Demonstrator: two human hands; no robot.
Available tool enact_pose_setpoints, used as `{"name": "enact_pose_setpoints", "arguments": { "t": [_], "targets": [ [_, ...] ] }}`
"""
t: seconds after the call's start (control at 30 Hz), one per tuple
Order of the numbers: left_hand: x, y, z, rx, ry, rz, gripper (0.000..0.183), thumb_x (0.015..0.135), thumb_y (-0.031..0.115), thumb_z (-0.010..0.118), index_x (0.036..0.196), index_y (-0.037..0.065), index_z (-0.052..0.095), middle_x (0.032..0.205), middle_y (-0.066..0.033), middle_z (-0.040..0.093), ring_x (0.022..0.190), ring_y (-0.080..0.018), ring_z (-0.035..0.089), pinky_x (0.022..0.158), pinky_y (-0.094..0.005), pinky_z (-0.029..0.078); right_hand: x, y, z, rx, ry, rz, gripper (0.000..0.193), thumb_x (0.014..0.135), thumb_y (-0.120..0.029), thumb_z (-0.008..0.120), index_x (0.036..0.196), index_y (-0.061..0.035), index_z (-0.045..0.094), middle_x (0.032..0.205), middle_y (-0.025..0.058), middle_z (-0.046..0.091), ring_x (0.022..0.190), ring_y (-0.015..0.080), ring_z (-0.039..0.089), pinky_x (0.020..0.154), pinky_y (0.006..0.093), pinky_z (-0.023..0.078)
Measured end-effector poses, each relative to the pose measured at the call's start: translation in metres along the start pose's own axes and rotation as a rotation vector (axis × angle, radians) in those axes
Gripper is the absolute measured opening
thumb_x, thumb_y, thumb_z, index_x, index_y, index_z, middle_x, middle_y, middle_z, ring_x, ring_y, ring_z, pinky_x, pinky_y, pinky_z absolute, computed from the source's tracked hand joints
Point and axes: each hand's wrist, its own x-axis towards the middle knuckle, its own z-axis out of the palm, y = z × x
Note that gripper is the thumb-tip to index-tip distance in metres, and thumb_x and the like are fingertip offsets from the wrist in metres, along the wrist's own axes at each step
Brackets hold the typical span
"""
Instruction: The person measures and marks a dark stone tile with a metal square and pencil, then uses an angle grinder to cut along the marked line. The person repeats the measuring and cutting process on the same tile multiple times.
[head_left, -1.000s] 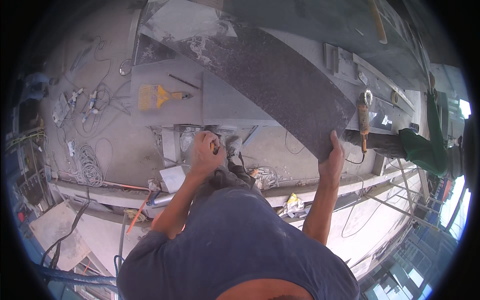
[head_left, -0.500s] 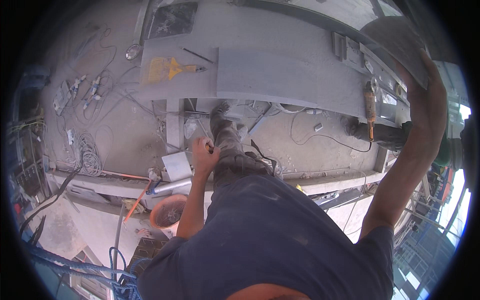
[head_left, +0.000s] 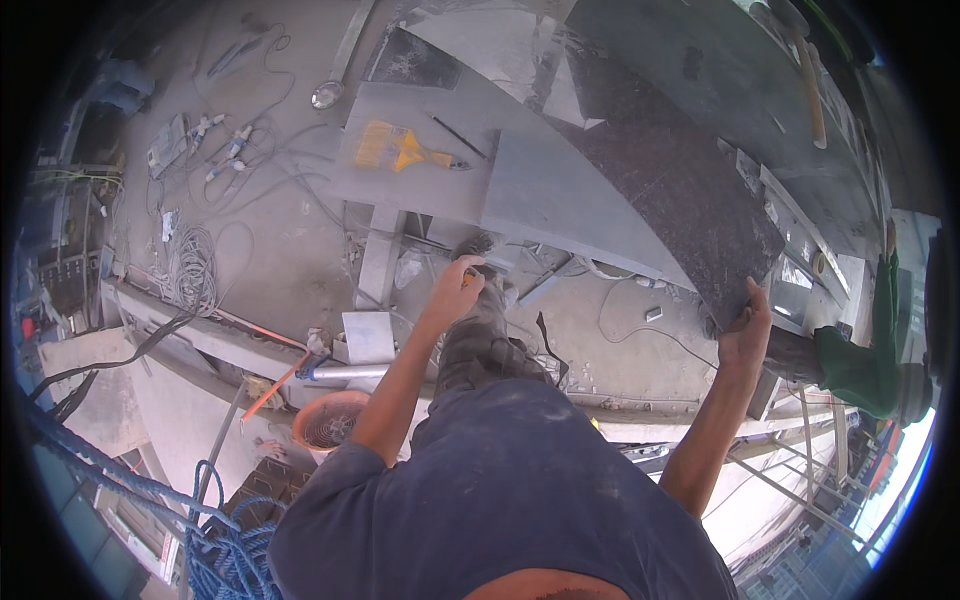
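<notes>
The right hand (head_left: 745,325), nearer the person than the yellow brush (head_left: 403,148) and well to its right, is closed on the near corner of the dark slab (head_left: 690,170). The left hand (head_left: 455,290), on the brush's near side, curls round a small orange item (head_left: 468,282), its kind unclear. The slab stretches over the desk (head_left: 400,197), right of the brush; it looks stiff, probably heavy, brittle at the corners and perhaps dusty-slick, so both long edges seem the safest hold
</notes>
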Motion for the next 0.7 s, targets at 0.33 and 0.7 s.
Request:
{"name": "enact_pose_setpoints", "arguments": {
  "t": [0.33, 0.7],
  "targets": [
    [0.001, -0.022, -0.051, 0.064, 0.037, -0.335, 0.053, 0.087, 0.030, 0.089, 0.129, 0.002, 0.073, 0.127, -0.0202, 0.075, 0.119, -0.0317, 0.073, 0.098, -0.0427, 0.058, 0.088, 0.191, -0.066, 0.057, -0.053, 0.174, 0.056, 0.110, -0.034, 0.063, 0.152, 0.0028, 0.059, 0.145, 0.0164, 0.068, 0.131, 0.0318, 0.068, 0.116, 0.0467, 0.053],
    [0.090, 0.034, -0.038, 0.127, 0.202, -0.170, 0.068, 0.078, 0.031, 0.094, 0.129, -0.003, 0.066, 0.116, -0.0232, 0.075, 0.108, -0.0372, 0.074, 0.096, -0.0461, 0.058, 0.115, 0.290, -0.102, -0.140, -0.038, 0.023, 0.076, 0.100, -0.051, 0.077, 0.148, 0.0067, 0.063, 0.137, 0.0180, 0.072, 0.119, 0.0328, 0.073, 0.104, 0.0425, 0.057]
  ]
}}
